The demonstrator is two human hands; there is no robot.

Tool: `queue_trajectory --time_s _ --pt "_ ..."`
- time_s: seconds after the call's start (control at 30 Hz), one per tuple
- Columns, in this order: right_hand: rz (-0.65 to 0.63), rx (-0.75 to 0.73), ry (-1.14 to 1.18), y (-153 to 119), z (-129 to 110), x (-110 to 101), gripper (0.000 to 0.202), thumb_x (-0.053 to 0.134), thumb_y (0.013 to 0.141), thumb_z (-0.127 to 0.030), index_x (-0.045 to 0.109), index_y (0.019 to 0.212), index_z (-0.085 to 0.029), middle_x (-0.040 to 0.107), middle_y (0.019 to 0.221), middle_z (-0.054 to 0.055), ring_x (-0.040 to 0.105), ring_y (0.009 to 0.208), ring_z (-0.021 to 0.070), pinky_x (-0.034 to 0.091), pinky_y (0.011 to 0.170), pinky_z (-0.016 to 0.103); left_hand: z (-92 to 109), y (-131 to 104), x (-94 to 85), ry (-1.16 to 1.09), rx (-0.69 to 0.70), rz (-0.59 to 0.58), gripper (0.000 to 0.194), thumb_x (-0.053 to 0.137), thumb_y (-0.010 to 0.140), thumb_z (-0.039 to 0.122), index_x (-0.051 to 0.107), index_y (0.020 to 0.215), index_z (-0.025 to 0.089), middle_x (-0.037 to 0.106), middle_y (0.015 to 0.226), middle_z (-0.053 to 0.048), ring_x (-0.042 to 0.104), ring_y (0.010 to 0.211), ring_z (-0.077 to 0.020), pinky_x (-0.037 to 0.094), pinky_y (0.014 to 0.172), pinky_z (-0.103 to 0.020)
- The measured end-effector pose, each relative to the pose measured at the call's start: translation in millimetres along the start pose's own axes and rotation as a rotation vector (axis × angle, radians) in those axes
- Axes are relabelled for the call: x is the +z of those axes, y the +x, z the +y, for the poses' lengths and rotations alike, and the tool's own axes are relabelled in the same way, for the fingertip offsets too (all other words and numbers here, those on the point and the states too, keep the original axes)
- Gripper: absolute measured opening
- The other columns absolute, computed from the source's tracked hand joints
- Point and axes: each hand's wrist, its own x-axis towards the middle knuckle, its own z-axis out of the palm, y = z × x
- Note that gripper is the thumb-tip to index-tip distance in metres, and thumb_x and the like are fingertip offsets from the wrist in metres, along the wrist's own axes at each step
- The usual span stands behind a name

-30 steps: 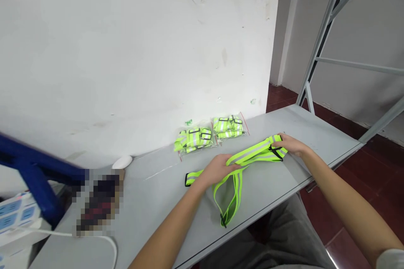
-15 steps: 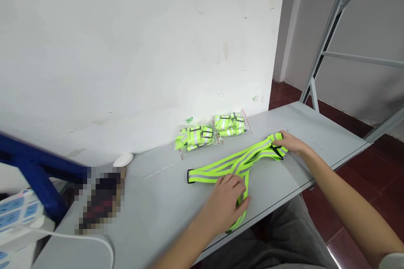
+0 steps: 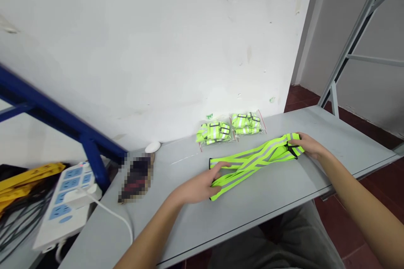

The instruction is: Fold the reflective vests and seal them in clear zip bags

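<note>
A fluorescent yellow-green reflective vest (image 3: 252,160) made of straps with grey stripes lies stretched across the grey tabletop. My right hand (image 3: 311,145) is closed on its right end, beside a black buckle (image 3: 293,150). At the other end, my left hand (image 3: 202,183) has its thumb and index finger on the straps, one on the lower strap and one on the upper; its other fingers are partly hidden. Against the wall, behind the vest, are two clear bags of folded reflective vests, a left bag (image 3: 213,131) and a right bag (image 3: 246,123).
Left on the table (image 3: 176,231) are a blurred-out item (image 3: 136,178) and a white oval object (image 3: 153,147). A white power strip (image 3: 67,201) with a cable stands beyond them, near a blue metal frame (image 3: 94,159). A white wall (image 3: 142,50) backs the table.
The lower strap, which hung toward the table's front edge, now lies leftward alongside the upper one. My left hand has moved to the vest's left end. The view has turned left.
</note>
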Motion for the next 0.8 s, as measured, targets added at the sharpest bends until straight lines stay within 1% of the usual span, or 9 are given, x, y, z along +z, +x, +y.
queue_trajectory --time_s 0.07,0.17,0.27,0.37,0.43,0.5,0.57,0.67,0.8 --pt "-0.029 0.004 0.061 -1.4 0.2 3.4 0.029 0.074 0.068 -0.030 0.061 0.092 -0.019 0.073 0.096 0.010 0.070 0.084 0.0263 0.057 0.070 0.035 -8.5 3.2 -1.3 0.072 0.008 0.118 0.055 0.043 0.080 0.017 0.037 0.134 0.027 0.062 0.096 -0.003 0.060 0.083 -0.0208 0.046 0.070 -0.027" --pt "-0.017 -0.003 0.106 -2.9 3.2 8.1 0.026 0.072 0.071 -0.031 0.060 0.091 -0.020 0.073 0.096 0.010 0.069 0.085 0.0254 0.056 0.072 0.035 -18.8 11.1 12.4 0.406 -0.002 0.408 0.041 0.036 0.080 0.004 0.059 0.108 0.024 0.061 0.114 -0.009 0.053 0.111 -0.0274 0.042 0.093 -0.040" --pt "0.045 -0.022 0.059 -4.5 7.3 10.6 0.034 0.072 0.069 -0.032 0.057 0.097 -0.021 0.071 0.098 0.009 0.068 0.087 0.0245 0.056 0.072 0.034 -25.6 11.1 30.2 0.655 -0.043 0.529 0.043 0.037 0.080 0.001 0.063 0.107 0.022 0.051 0.136 -0.013 0.043 0.126 -0.0346 0.032 0.103 -0.055" --pt "0.102 -0.036 -0.013 -6.7 8.8 12.6 0.039 0.073 0.068 -0.032 0.053 0.101 -0.021 0.069 0.099 0.008 0.067 0.088 0.0237 0.054 0.071 0.032 -18.0 3.1 35.1 0.611 -0.018 0.526 0.062 0.045 0.076 0.005 0.045 0.136 0.023 0.028 0.154 -0.013 0.027 0.139 -0.0360 0.027 0.107 -0.058" --pt "0.123 -0.046 -0.065 -7.8 7.3 14.9 0.040 0.072 0.068 -0.032 0.052 0.100 -0.021 0.068 0.099 0.007 0.066 0.088 0.0233 0.053 0.070 0.031 0.5 4.8 33.0 0.494 0.059 0.515 0.072 0.048 0.080 0.015 0.025 0.148 0.023 0.016 0.158 -0.011 0.018 0.143 -0.0329 0.028 0.110 -0.054" --pt "0.138 -0.057 -0.122 -8.2 4.2 17.6 0.039 0.071 0.067 -0.032 0.052 0.100 -0.021 0.067 0.097 0.007 0.065 0.087 0.0226 0.052 0.069 0.030 26.2 21.2 33.5 0.373 0.128 0.539 0.067 0.041 0.092 0.029 0.011 0.151 0.023 0.006 0.160 -0.009 0.013 0.145 -0.0289 0.026 0.113 -0.050" --pt "0.150 -0.066 -0.188 -8.3 0.8 19.4 0.039 0.070 0.067 -0.030 0.051 0.100 -0.020 0.067 0.096 0.006 0.064 0.086 0.0217 0.051 0.068 0.029 50.4 52.2 40.4 0.306 0.187 0.502 0.066 0.031 0.097 0.044 0.005 0.152 0.021 -0.003 0.160 -0.009 0.008 0.147 -0.0267 0.024 0.115 -0.047" --pt "0.172 -0.072 -0.304 -9.0 -1.7 18.4 0.040 0.068 0.067 -0.029 0.050 0.101 -0.018 0.065 0.093 0.006 0.062 0.084 0.0209 0.049 0.067 0.028 68.1 106.1 58.4 0.338 0.098 0.406 0.069 0.021 0.096 0.056 0.010 0.152 0.018 0.004 0.160 -0.010 0.005 0.146 -0.0318 0.015 0.115 -0.058" --pt "0.202 -0.085 -0.467 -12.2 -0.2 13.8 0.039 0.063 0.070 -0.028 0.049 0.104 -0.016 0.063 0.087 0.005 0.061 0.078 0.0199 0.046 0.065 0.028 60.4 144.8 74.7 0.429 0.019 0.396 0.061 0.016 0.096 0.054 0.023 0.150 0.026 0.015 0.159 -0.005 0.008 0.145 -0.0362 0.010 0.111 -0.067"
